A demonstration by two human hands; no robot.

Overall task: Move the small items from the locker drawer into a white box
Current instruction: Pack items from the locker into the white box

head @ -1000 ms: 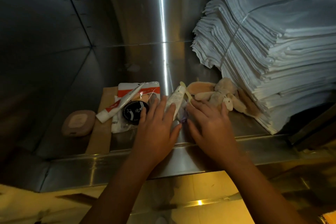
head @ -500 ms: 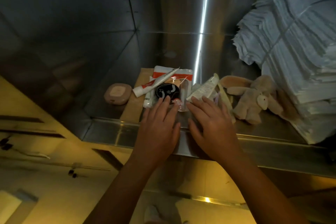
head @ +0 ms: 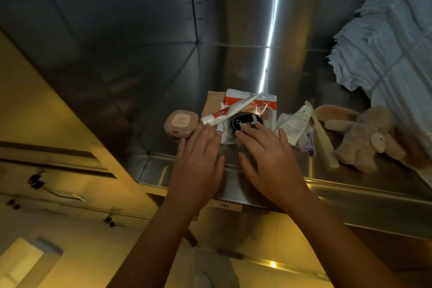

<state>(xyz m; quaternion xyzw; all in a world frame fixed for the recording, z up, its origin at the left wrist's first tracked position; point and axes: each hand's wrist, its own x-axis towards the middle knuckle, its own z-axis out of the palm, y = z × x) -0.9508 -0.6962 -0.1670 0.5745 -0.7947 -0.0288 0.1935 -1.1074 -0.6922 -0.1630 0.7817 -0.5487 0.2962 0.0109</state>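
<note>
Since the earlier frames both hands have shifted leftward across the pile. The left hand has left the black round tin and now reaches the cap end of the red-and-white tube. The right hand has left the white tube and now sets its fingertips on the near edge of the tin.

Hand state: both hands lie palm down with fingers straight and slightly spread. Neither grips anything.

Hazards, as judged from this layout:
- The red-and-white tube rests across the tin and the orange-and-white packet. Lifting the tin first is likely to tip the tube off and scatter the stack.
- The drawer floor is smooth steel. A flat push may slide items toward the back instead of gathering them.
- The comb and the plush toy lie apart at right of centre and may be missed.

Location: the small items sit at centre frame on the floor of the locker drawer, just behind its front rim. The beige compact lies just left of the left hand's fingertips. The tin and packet lie directly ahead of both hands. The white tube is just right of the right hand. The white box cannot be identified in this view.
</note>
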